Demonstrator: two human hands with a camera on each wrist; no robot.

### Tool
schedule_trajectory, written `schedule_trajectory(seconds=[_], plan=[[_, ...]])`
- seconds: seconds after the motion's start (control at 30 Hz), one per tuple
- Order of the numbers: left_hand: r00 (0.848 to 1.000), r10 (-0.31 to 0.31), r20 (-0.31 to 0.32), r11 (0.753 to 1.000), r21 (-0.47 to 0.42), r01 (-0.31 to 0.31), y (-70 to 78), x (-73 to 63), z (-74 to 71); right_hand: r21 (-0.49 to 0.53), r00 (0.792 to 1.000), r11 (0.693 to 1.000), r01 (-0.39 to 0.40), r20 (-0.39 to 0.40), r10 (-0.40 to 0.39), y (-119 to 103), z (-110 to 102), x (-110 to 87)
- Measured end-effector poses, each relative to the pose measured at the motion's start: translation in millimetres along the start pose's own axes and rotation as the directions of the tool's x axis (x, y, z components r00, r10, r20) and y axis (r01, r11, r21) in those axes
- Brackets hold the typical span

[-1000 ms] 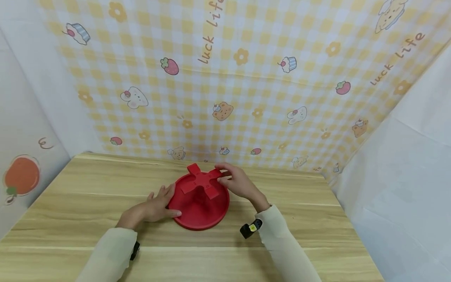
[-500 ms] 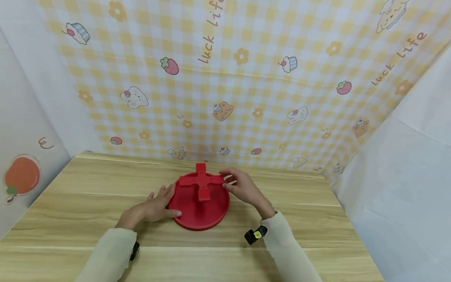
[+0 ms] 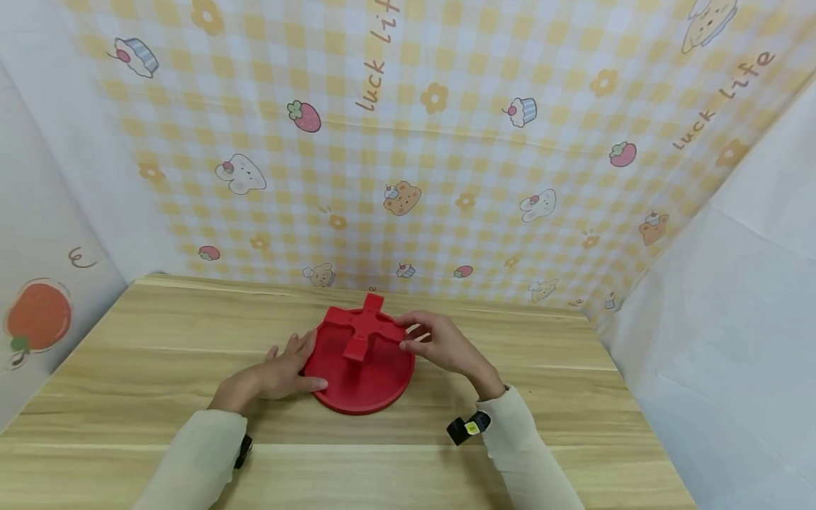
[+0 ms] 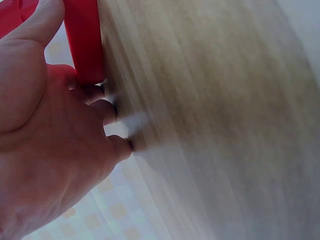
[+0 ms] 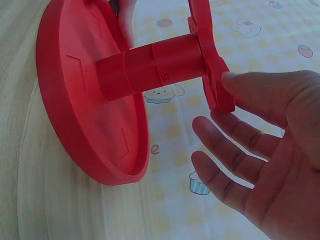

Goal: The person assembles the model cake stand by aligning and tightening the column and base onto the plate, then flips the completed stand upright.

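On the table sits a round red base (image 3: 366, 398) with a raised rim. From its centre rises a thick red post (image 5: 145, 65), and on top is a four-armed red cross piece (image 3: 366, 326). My left hand (image 3: 278, 375) holds the base's left side, thumb over the rim and fingers spread along the outside, their tips down at the table in the left wrist view. With thumb and forefinger my right hand (image 3: 444, 345) pinches the right arm of the cross piece; the other fingers are loosely bent below it in the right wrist view.
The wooden table (image 3: 331, 474) extends around the base. A yellow checked cloth (image 3: 465, 170) hangs just behind it, and white sheets (image 3: 733, 304) stand at the sides. Black wrist cameras (image 3: 468, 428) sit by the sleeves.
The cross piece has turned clockwise as seen from above, with my right hand following its arm slightly right and toward me. My left hand and the base have stayed in place.
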State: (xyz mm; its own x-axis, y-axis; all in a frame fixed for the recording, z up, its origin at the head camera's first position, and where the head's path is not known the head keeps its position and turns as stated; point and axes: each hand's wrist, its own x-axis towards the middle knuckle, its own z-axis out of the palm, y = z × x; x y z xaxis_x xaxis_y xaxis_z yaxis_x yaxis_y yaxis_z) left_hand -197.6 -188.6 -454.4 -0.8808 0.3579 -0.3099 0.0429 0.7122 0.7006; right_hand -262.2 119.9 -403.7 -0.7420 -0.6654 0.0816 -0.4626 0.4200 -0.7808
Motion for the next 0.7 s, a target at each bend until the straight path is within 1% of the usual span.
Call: schedule_trajectory(seconds=[0.1,0.23,0.33,0.47,0.7], plan=[[1.0,0.001,0.007,1.0,-0.009,-0.001,-0.8,0.6,-0.4,-0.002,1.0,1.0,-0.002,0.026,0.003,-1.7,-0.5,-0.1],[0.999,-0.026,0.024,1.0,0.014,0.026,-2.4,2.4,-0.5,-0.012,0.999,1.0,-0.008,0.05,0.008,-4.3,-0.4,-0.7],[0.999,-0.032,0.023,0.999,0.018,0.032,-3.5,3.9,-0.1,-0.02,0.998,1.0,-0.001,0.058,0.003,-5.4,0.0,-1.2],[1.0,-0.014,0.007,1.0,-0.004,0.014,-2.9,3.0,-0.1,-0.024,0.997,1.0,0.009,0.076,-0.007,-5.1,1.2,-1.6],[1.0,-0.011,0.005,1.0,-0.014,0.011,-2.3,2.1,0.7,-0.062,0.996,0.998,0.021,0.091,-0.016,-6.9,1.8,-1.3]])
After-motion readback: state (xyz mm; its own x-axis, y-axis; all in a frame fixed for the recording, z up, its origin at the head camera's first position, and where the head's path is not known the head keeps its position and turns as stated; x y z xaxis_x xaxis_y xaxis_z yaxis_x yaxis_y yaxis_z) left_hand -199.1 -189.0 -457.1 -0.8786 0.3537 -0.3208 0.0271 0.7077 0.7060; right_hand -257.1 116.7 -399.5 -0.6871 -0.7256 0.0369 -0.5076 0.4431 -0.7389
